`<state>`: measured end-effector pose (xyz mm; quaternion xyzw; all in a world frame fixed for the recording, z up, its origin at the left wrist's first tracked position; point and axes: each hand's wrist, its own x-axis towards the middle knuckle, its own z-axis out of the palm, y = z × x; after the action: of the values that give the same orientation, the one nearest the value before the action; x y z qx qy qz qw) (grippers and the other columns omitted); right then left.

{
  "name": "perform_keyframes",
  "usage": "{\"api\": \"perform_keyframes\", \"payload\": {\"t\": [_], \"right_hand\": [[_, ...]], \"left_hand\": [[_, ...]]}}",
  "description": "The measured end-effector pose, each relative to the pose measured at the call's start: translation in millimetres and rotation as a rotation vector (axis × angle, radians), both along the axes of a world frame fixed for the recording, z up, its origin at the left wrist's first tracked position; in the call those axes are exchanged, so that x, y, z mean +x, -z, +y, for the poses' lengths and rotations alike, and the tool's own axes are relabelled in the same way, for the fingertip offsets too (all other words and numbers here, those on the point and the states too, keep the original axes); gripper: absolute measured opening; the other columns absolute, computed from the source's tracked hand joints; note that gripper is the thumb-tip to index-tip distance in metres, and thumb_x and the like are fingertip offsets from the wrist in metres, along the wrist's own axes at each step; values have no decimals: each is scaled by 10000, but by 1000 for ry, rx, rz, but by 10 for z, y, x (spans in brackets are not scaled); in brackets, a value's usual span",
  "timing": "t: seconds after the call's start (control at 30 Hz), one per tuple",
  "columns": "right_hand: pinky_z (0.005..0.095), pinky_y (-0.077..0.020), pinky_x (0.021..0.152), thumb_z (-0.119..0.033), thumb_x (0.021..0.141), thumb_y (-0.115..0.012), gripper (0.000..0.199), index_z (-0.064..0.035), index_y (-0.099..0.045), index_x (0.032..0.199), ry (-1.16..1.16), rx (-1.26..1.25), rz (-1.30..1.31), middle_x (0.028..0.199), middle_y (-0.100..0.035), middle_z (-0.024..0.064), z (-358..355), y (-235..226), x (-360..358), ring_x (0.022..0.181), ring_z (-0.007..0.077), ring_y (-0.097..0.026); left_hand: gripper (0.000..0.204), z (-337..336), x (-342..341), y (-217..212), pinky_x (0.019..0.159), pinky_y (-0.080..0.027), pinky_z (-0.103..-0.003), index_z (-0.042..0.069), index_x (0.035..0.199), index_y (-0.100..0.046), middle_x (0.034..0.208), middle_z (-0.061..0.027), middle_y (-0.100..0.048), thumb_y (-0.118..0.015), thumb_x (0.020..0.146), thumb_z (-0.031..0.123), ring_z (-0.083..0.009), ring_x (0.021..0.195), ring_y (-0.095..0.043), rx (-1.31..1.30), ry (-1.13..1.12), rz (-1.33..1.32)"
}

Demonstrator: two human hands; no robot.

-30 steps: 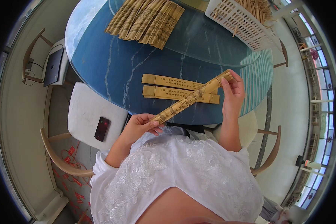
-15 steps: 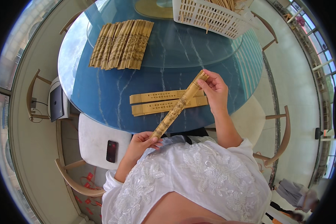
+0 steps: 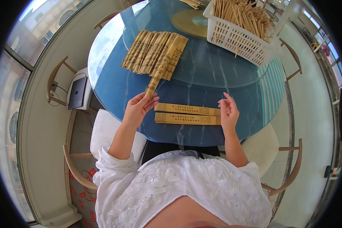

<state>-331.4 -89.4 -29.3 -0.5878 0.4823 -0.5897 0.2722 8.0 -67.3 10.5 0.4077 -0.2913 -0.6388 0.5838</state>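
Observation:
My left hand (image 3: 136, 108) pinches the near end of a long gold printed paper sleeve (image 3: 165, 62). The sleeve slants away to the right, its far part over the right side of a row of similar sleeves (image 3: 140, 53) laid side by side. My right hand (image 3: 229, 112) holds nothing; its fingers are apart and loosely bent by the right ends of two flat stacks of gold sleeves. The farther stack (image 3: 190, 108) and the nearer stack (image 3: 188, 119) lie crosswise in front of me. Whether the held sleeve touches the row throughout, I cannot tell.
A white slotted plastic basket (image 3: 233, 42) full of thin wooden sticks (image 3: 241, 17) stands far right on the round blue table (image 3: 201, 135). More sticks (image 3: 192, 3) lie at the far edge. Chairs surround the table; a laptop (image 3: 78, 92) sits on the left one.
My left hand has carried the gold sleeve forward and left to the row. The right hand has let go of its far end and come down beside the flat stacks. The view has shifted.

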Motion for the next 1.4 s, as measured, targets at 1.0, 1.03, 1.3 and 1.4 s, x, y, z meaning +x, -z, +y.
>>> {"api": "perform_keyframes", "payload": {"t": [1.0,1.03,1.3,1.4], "right_hand": [[286,-500,604,44,963,-512,206,94,-577,1151,-64,-518,337,874,-616,150,260,-232,32,725,201,-594],[290,-505,603,42,963,-511,208,99,-571,1153,-68,-531,342,882,-613,155,286,-279,32,731,207,-595],[304,-517,655,24,972,-501,234,101,-549,1188,-33,-555,374,923,-614,157,467,-337,-74,755,212,-587],[310,-516,603,24,957,-509,214,101,-562,1149,-58,-541,396,888,-614,162,465,-357,8,733,234,-592]], "left_hand": [[971,1910,2011,2189,971,-452,-519,104,1392,-407,1360,-141,-465,-855,606,457,-339,1253,-498,1085,464,-1675],[977,1906,1877,2296,975,-442,-519,92,1380,-409,1351,-132,-469,-858,596,463,-329,1259,-489,1102,467,-1674],[922,2148,1694,2838,912,-457,-493,49,1297,-436,1245,-105,-498,-869,569,413,-278,1164,-538,971,420,-1903],[902,2172,1725,2854,893,-480,-477,55,1276,-434,1226,-109,-502,-875,556,373,-292,1123,-559,949,382,-1909]]}}
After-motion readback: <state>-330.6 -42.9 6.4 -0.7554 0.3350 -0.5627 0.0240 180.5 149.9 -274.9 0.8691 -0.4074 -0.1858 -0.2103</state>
